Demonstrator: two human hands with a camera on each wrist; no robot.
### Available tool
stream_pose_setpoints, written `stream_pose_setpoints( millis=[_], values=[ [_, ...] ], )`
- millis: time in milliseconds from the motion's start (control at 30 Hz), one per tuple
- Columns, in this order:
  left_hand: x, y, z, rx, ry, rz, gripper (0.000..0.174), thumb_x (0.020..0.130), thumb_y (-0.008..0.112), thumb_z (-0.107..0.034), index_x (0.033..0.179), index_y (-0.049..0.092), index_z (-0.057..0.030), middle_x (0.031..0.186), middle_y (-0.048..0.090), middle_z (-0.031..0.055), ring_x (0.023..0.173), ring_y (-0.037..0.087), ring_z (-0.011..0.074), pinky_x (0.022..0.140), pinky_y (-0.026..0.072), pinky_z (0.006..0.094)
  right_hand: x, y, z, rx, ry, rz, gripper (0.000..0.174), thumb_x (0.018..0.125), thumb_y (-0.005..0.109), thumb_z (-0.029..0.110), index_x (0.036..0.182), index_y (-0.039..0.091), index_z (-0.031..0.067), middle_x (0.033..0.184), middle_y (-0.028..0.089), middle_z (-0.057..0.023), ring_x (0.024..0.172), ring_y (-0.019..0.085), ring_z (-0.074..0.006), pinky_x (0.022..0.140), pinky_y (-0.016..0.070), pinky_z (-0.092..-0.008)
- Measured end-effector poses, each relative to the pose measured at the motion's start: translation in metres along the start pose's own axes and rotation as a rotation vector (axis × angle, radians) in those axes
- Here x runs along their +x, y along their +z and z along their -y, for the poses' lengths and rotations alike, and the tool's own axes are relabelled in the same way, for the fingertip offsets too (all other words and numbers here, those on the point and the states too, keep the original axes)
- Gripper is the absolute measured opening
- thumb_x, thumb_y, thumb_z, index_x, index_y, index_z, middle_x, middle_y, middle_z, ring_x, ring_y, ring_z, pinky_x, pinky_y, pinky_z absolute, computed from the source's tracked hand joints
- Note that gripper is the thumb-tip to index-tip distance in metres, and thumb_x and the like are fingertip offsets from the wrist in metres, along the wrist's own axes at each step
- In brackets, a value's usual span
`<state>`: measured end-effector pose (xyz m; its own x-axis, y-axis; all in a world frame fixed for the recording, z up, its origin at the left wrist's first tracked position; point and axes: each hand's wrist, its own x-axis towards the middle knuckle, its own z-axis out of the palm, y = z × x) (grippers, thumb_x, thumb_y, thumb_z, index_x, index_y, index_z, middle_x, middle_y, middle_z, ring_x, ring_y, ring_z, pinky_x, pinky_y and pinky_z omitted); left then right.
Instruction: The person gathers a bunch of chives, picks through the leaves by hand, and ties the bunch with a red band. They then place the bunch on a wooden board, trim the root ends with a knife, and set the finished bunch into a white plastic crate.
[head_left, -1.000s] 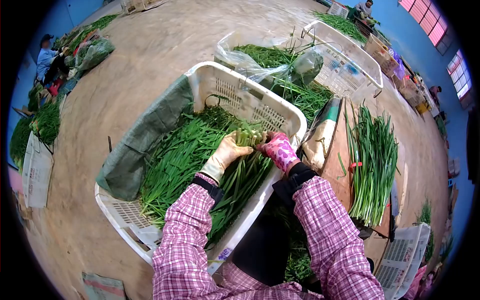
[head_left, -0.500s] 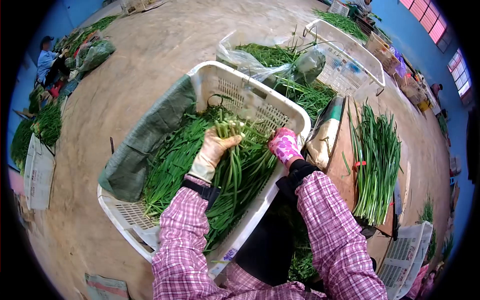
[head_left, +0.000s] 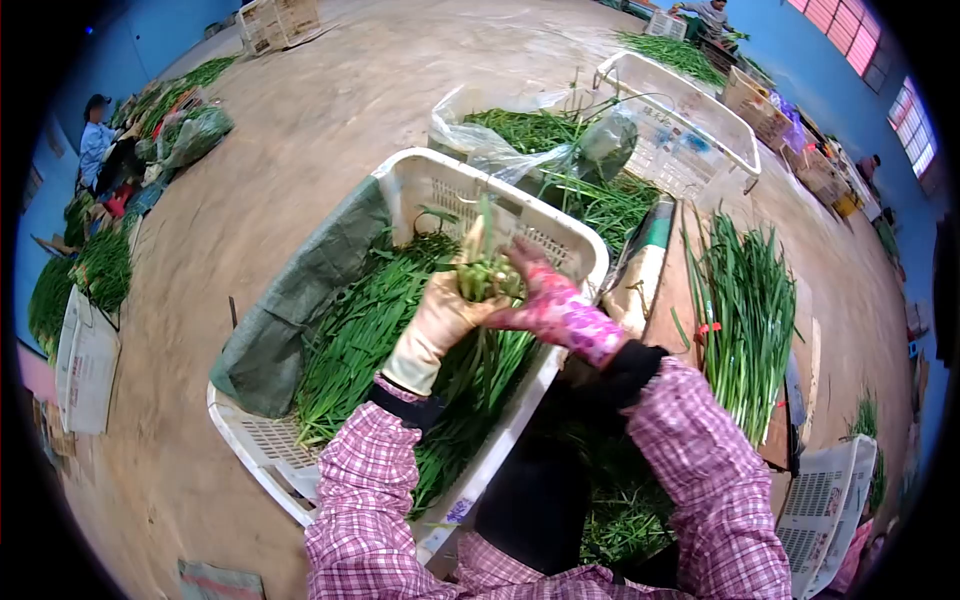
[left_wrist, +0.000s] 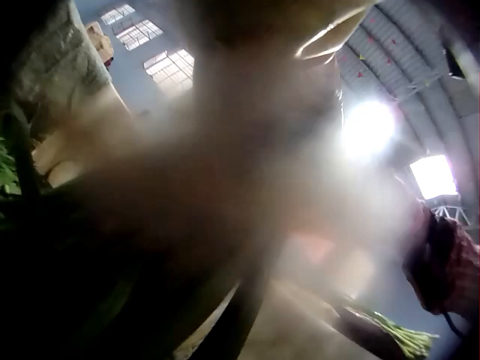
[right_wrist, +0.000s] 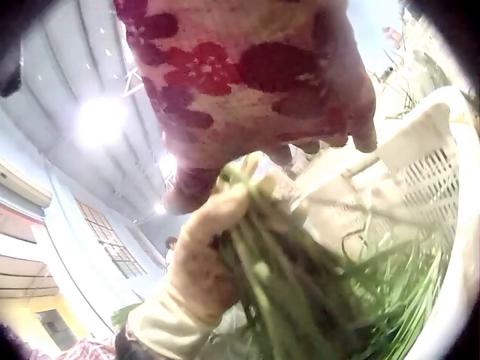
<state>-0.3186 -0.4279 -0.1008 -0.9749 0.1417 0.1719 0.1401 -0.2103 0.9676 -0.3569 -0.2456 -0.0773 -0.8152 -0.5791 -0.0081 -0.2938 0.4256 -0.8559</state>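
Note:
My left hand (head_left: 440, 315), in a pale rubber glove, grips a bunch of green leafy stalks (head_left: 484, 280) near their pale ends, over the white plastic basket (head_left: 590, 255). Close beside those ends, my right hand (head_left: 560, 308) in a pink flowered glove has its fingers stretched out, blurred by motion. In the right wrist view the flowered glove (right_wrist: 247, 75) is just above the gripped stalks (right_wrist: 274, 277), whose leaves hang downward. More loose greens (head_left: 350, 350) fill the basket under my hands. The left wrist view is mostly blurred and dark.
Green woven cloth (head_left: 300, 290) drapes the basket's left side. To the right, a tied bundle of greens (head_left: 745, 330) lies on a board (head_left: 670, 330). Behind stand a plastic bag of greens (head_left: 535, 130) and another white basket (head_left: 690, 150). People sit farther off.
My right hand drew away to the right of the bunch, then came back to its ends with fingers spread. My left hand kept its grip and shifted slightly right and down.

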Motion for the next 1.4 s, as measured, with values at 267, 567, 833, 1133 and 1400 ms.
stream_pose_setpoints(
  millis=[267,567,833,1133,1400],
  values=[
    [0.008,0.016,0.054,0.097,0.032,0.253,0.086,0.087,0.077,-0.018,0.155,0.024,-0.0102,0.151,0.041,0.0138,0.13,0.05,0.0229,0.107,0.0428,0.0325,-0.024,0.023,-0.008,0.342,0.184,-0.446,0.028,0.082,0.081,0.013,0.106,0.073,0.0017,0.095,0.074,-0.0044,0.081,0.067,-0.0111,0.073,0.0541,-0.0279],
    [-0.032,-0.029,0.157,-0.022,-0.35,0.449,0.054,0.11,0.031,-0.036,0.149,0.036,0.0011,0.15,0.044,0.0132,0.137,0.044,0.0201,0.114,0.0371,0.0286,-0.051,0.01,-0.011,0.513,0.14,-0.377,0.022,0.089,0.071,0.006,0.108,0.068,-0.0043,0.098,0.075,-0.0116,0.092,0.071,-0.0206,0.085,0.057,-0.0321],
    [-0.074,-0.078,0.131,-0.008,-0.505,0.285,0.045,0.106,0.045,-0.029,0.147,0.046,-0.0106,0.15,0.046,0.0098,0.134,0.049,0.0208,0.112,0.039,0.0347,-0.059,-0.087,0.075,0.459,-0.286,-0.563,0.019,0.088,0.068,0.005,0.106,0.068,-0.0014,0.097,0.07,-0.0117,0.09,0.072,-0.025,0.082,0.0612,-0.0409],
    [-0.066,-0.087,-0.062,0.619,-0.271,-0.334,0.044,0.099,0.062,-0.023,0.141,0.056,-0.0124,0.137,0.061,0.0084,0.124,0.056,0.0187,0.108,0.0427,0.0353,-0.065,-0.137,0.063,0.761,-0.343,-0.795,0.019,0.091,0.07,0.013,0.1,0.069,-0.0046,0.089,0.074,-0.0132,0.077,0.07,-0.0192,0.073,0.056,-0.0322],
    [-0.107,0.101,-0.193,0.355,-0.22,0.171,0.029,0.092,0.069,-0.02,0.115,0.072,-0.0026,0.118,0.072,0.0136,0.109,0.067,0.0182,0.097,0.0527,0.0342,-0.13,-0.198,0.078,0.866,-0.57,-0.849,0.028,0.095,0.062,0.026,0.105,0.065,-0.0004,0.102,0.071,-0.022,0.099,0.068,-0.0338,0.097,0.0511,-0.0449]
  ],
)
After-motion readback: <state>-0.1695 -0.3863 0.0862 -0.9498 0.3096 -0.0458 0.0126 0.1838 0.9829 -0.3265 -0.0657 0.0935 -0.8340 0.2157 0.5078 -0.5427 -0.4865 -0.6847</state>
